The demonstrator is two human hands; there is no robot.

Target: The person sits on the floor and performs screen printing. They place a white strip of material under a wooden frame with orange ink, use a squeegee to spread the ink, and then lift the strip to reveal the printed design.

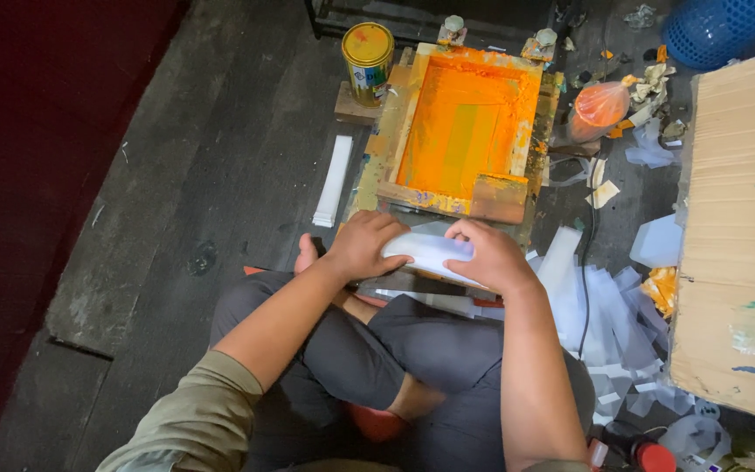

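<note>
I sit cross-legged on a dark wooden floor. Both hands hold a bundle of white plastic sheets [430, 251] just in front of a wooden screen-printing frame [405, 131] coated in orange ink. My left hand [362, 245] grips the bundle's left end from above. My right hand [489, 255] closes over its right end. A wooden squeegee [500, 197] smeared with orange rests on the near right corner of the frame.
A yellow paint can [367, 58] stands left of the frame's far end. A stack of white strips [334, 180] lies to the frame's left. An orange-filled plastic bag [599, 108], scattered white sheets [605, 323], a cardboard sheet [736, 227] and a blue basket [718, 28] lie to the right.
</note>
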